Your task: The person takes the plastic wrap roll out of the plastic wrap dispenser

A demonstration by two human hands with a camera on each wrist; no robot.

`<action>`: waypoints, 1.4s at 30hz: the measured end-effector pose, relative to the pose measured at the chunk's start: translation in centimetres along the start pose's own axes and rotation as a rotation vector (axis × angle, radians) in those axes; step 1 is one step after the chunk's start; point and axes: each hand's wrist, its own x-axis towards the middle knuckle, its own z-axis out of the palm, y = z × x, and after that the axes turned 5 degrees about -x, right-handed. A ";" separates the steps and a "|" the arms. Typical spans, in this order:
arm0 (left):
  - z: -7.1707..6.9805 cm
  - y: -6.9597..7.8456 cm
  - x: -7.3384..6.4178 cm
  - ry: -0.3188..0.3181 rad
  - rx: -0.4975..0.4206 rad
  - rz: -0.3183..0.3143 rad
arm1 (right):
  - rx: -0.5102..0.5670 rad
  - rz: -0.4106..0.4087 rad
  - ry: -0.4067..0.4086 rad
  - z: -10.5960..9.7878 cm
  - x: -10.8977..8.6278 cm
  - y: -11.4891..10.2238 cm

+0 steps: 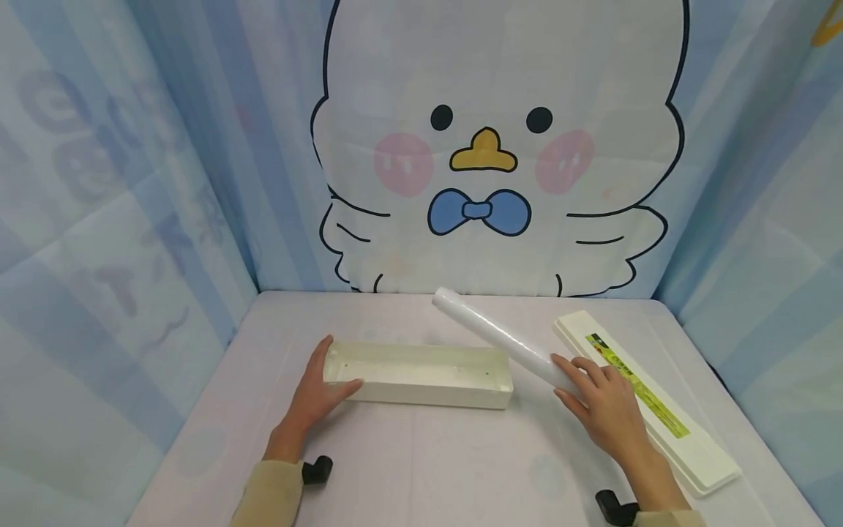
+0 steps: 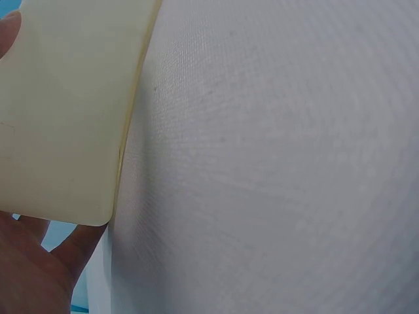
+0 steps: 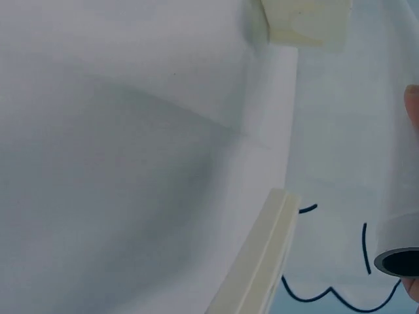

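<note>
An open, cream-white oblong box [image 1: 428,394] sits on the table, its hollow side up. At its left end my left hand [image 1: 309,399] grips it, thumb along the front wall and fingers at the back corner. My right hand [image 1: 602,406] holds the near end of a shiny white roll of cling film [image 1: 497,335]. The roll slants up to the left, its far end raised behind the box's right end. In the right wrist view, the roll's hollow dark core [image 3: 400,261] shows at its near end. The box's end wall [image 2: 62,124] fills the left wrist view's upper left.
To the right, a long white lid [image 1: 698,450] with a yellow-green label [image 1: 635,384] lies slanted on the table [image 1: 461,468], beside my right hand. A curtain [image 1: 487,271] with a cartoon figure hangs behind the table, and more cloth hangs at both sides.
</note>
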 end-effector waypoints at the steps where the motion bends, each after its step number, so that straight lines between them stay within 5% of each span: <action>1: 0.0 0.0 0.0 0.001 0.002 -0.003 | 0.002 0.001 0.005 0.0 -0.2 0.1; 15: -0.1 -0.1 -0.4 -0.006 -0.041 0.030 | 0.029 0.128 -0.018 0.0 -2.9 0.5; 24: 0.0 0.0 -0.3 -0.007 -0.049 0.041 | 0.007 0.275 -0.099 -0.3 -5.0 0.4; 42: -0.1 0.0 -0.2 0.010 -0.030 0.027 | -0.017 0.428 -0.233 -0.1 -7.7 1.1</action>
